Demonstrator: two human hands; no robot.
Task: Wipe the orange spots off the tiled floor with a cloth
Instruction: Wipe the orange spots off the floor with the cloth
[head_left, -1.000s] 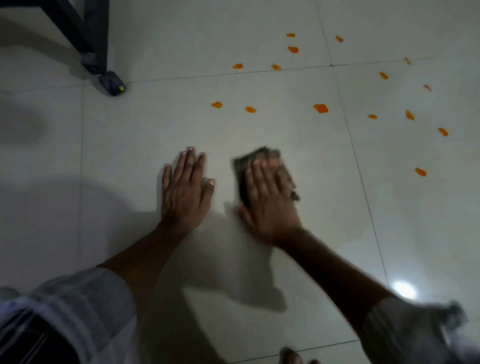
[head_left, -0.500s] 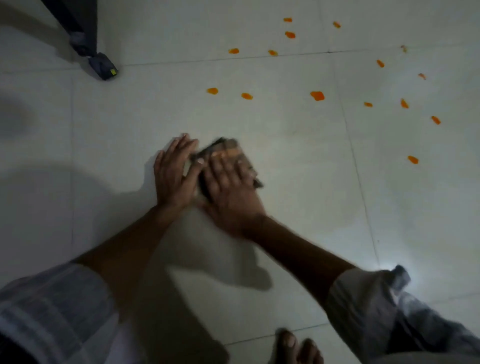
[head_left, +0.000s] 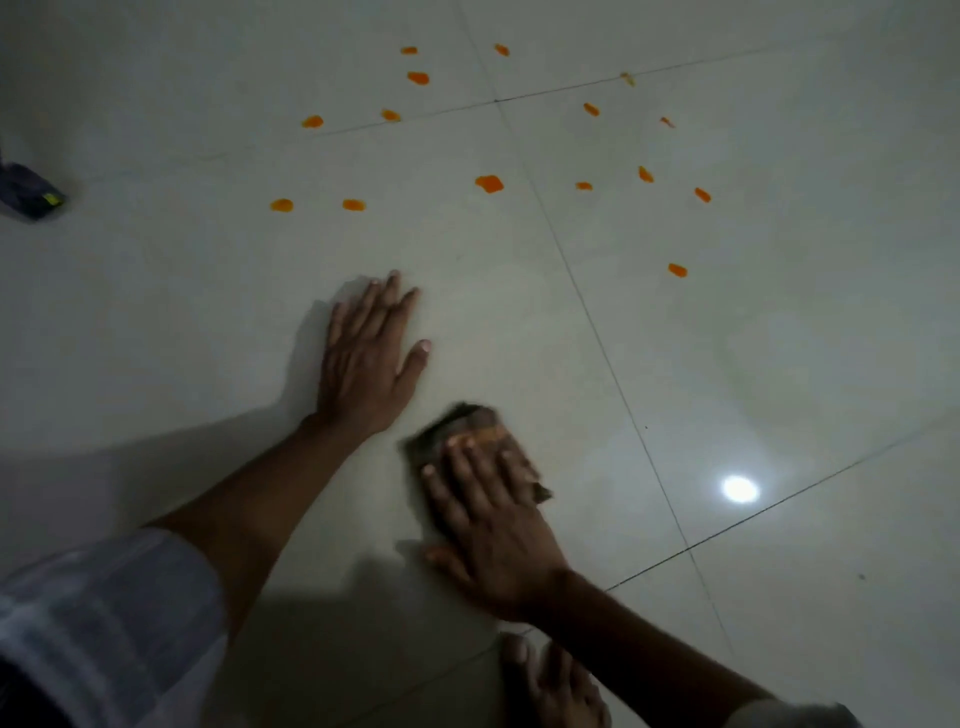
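My right hand (head_left: 493, 525) presses flat on a dark brown cloth (head_left: 462, 428) that lies on the pale tiled floor (head_left: 779, 364); the cloth's far edge sticks out past my fingers and looks blurred. My left hand (head_left: 369, 358) rests palm down on the floor, fingers spread, just up and left of the cloth and apart from it. Several orange spots lie farther away, the nearest being a pair (head_left: 281, 205) (head_left: 354, 205), a larger blob (head_left: 489, 183) and one at the right (head_left: 677, 270).
A dark furniture foot with a yellow mark (head_left: 34, 196) stands at the left edge. My bare foot (head_left: 556, 686) shows at the bottom beneath my right forearm. A bright light reflection (head_left: 739, 489) glares on the tile to the right.
My right hand has dragged the cloth back toward me and to the right, away from my left hand. The left hand stays planted. The view has shifted, pushing the furniture foot to the left edge.
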